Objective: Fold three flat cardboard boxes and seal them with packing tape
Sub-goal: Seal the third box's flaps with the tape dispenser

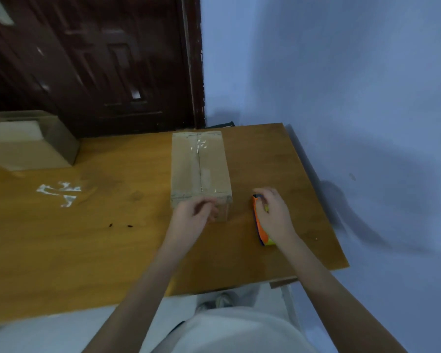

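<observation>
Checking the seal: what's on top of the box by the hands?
Clear tape runs along the top seam of the box, glinting near the far end. The left hand covers part of the near end face, so how far the tape runs down there is hidden.
</observation>
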The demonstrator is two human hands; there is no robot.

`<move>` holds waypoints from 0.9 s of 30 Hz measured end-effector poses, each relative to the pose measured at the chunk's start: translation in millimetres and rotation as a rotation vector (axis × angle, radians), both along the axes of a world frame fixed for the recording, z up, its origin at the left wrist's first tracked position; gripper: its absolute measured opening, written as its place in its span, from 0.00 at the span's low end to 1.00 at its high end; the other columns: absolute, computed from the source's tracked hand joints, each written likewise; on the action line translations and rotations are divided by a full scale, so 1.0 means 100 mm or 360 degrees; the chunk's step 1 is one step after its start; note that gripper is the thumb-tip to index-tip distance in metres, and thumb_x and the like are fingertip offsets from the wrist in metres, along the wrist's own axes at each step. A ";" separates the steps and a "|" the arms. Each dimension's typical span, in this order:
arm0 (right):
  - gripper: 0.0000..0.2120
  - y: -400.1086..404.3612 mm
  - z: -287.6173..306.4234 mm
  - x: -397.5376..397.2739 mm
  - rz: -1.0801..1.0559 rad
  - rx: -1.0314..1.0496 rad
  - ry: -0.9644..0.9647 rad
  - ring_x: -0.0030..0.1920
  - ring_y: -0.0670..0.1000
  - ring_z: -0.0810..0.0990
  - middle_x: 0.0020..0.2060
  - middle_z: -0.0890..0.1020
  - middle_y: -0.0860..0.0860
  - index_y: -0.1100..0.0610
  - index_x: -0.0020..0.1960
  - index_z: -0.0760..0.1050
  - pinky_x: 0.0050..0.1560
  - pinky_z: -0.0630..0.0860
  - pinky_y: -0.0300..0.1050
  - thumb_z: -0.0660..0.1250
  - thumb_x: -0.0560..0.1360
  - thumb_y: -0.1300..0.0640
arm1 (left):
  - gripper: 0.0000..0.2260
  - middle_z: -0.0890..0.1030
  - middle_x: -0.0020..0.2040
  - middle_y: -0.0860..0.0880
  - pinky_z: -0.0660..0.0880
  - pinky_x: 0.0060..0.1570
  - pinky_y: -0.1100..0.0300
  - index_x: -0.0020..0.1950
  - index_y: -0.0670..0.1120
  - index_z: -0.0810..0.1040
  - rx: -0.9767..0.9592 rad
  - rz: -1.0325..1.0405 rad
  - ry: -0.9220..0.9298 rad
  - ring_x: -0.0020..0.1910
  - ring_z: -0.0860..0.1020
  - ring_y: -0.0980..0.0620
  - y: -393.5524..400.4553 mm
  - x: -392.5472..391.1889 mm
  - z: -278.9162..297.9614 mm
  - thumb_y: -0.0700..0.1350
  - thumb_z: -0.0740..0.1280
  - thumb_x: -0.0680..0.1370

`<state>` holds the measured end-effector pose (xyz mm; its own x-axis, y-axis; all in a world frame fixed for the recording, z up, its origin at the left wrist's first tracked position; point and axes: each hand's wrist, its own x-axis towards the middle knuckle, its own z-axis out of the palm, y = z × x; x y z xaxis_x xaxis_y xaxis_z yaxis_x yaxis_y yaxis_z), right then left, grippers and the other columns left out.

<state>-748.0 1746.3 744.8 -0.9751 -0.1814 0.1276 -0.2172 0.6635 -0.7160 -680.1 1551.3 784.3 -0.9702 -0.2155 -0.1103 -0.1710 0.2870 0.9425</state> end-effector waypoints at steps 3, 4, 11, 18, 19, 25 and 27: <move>0.13 -0.21 -0.01 -0.02 0.0105 -0.0218 -0.0236 0.51 0.42 0.73 0.56 0.76 0.51 0.59 0.63 0.75 0.49 0.67 0.22 0.59 0.81 0.61 | 0.11 0.82 0.37 0.58 0.76 0.31 0.58 0.48 0.54 0.80 -0.0186 0.0448 0.0138 0.33 0.78 0.55 -0.37 0.11 -0.03 0.40 0.62 0.79; 0.13 -0.25 -0.03 -0.03 0.0113 -0.0257 -0.0302 0.51 0.42 0.73 0.56 0.77 0.51 0.59 0.63 0.74 0.49 0.67 0.21 0.59 0.81 0.61 | 0.09 0.82 0.39 0.57 0.77 0.34 0.54 0.50 0.52 0.80 -0.0261 0.0558 0.0111 0.34 0.78 0.52 -0.49 0.12 -0.06 0.41 0.61 0.80; 0.14 -0.36 -0.09 -0.11 0.0120 -0.0283 -0.0350 0.53 0.43 0.74 0.56 0.79 0.53 0.63 0.64 0.75 0.46 0.67 0.19 0.63 0.79 0.61 | 0.12 0.81 0.57 0.44 0.76 0.56 0.51 0.61 0.41 0.79 -0.0514 0.0408 -0.0232 0.54 0.79 0.46 -0.81 0.10 -0.35 0.40 0.62 0.80; 0.13 -0.38 -0.05 -0.16 0.0227 -0.0248 -0.0322 0.51 0.43 0.77 0.53 0.81 0.50 0.62 0.61 0.77 0.47 0.69 0.21 0.66 0.77 0.60 | 0.10 0.84 0.48 0.44 0.79 0.50 0.52 0.54 0.40 0.83 -0.0420 0.0471 -0.0126 0.45 0.82 0.47 -0.78 0.09 -0.40 0.44 0.70 0.76; 0.14 -0.37 -0.05 -0.16 0.0233 -0.0257 -0.0336 0.51 0.42 0.77 0.53 0.81 0.49 0.61 0.61 0.77 0.48 0.70 0.23 0.66 0.77 0.60 | 0.10 0.84 0.47 0.45 0.79 0.49 0.52 0.53 0.40 0.83 -0.0412 0.0469 -0.0137 0.44 0.82 0.48 -0.78 0.09 -0.40 0.44 0.70 0.75; 0.16 -0.24 -0.06 -0.14 0.0298 -0.0309 -0.0430 0.56 0.47 0.79 0.57 0.81 0.51 0.62 0.63 0.76 0.59 0.76 0.43 0.68 0.76 0.60 | 0.10 0.85 0.43 0.48 0.80 0.48 0.52 0.51 0.42 0.84 -0.0304 0.0386 -0.0182 0.40 0.82 0.52 -0.81 0.10 -0.43 0.45 0.73 0.73; 0.16 -0.21 -0.06 -0.14 0.0298 -0.0315 -0.0441 0.56 0.49 0.80 0.56 0.82 0.53 0.62 0.63 0.77 0.59 0.77 0.49 0.68 0.76 0.61 | 0.09 0.84 0.41 0.50 0.80 0.47 0.52 0.49 0.43 0.84 -0.0270 0.0349 -0.0198 0.39 0.83 0.53 -0.81 0.09 -0.44 0.46 0.73 0.72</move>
